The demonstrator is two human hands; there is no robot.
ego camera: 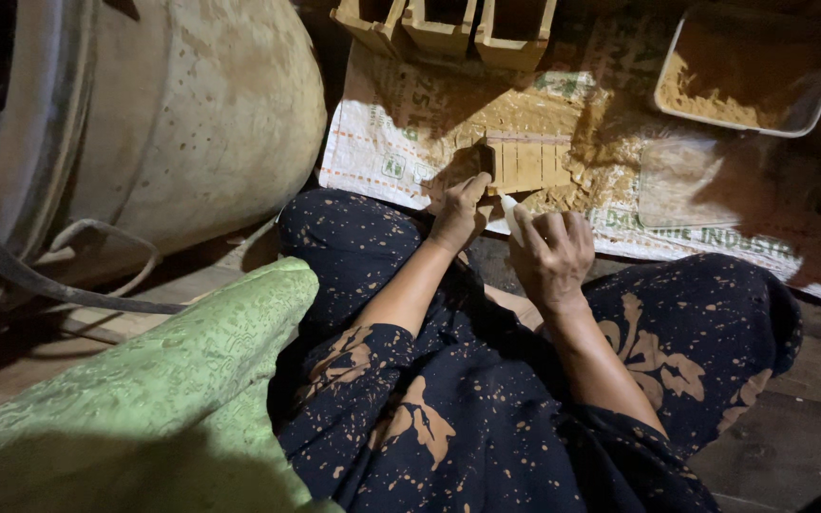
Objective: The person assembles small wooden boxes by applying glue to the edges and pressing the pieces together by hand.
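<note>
Green cloth (144, 399) lies nearest, beside dark patterned knees. Both forearms reach forward: left hand (456, 211) presses fingertips on the small wooden mould (525, 163) on the sack (410, 123); right hand (553, 255) is clenched around a white stick (509, 211).

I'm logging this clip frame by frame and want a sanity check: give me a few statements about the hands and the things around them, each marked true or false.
1. The left hand touches the end of a slotted wooden mould lying on a printed woven sack. True.
2. The right hand is empty. False: it holds a small pale stick-like tool.
3. A tray at the upper right holds yellowish-brown powder. True.
4. The big drum stands to the right of the hands. False: it lies at the left.
5. A green cloth lies at the lower left. True.
6. The sack is clean. False: yellowish powder is spilt over it around the mould.
</note>
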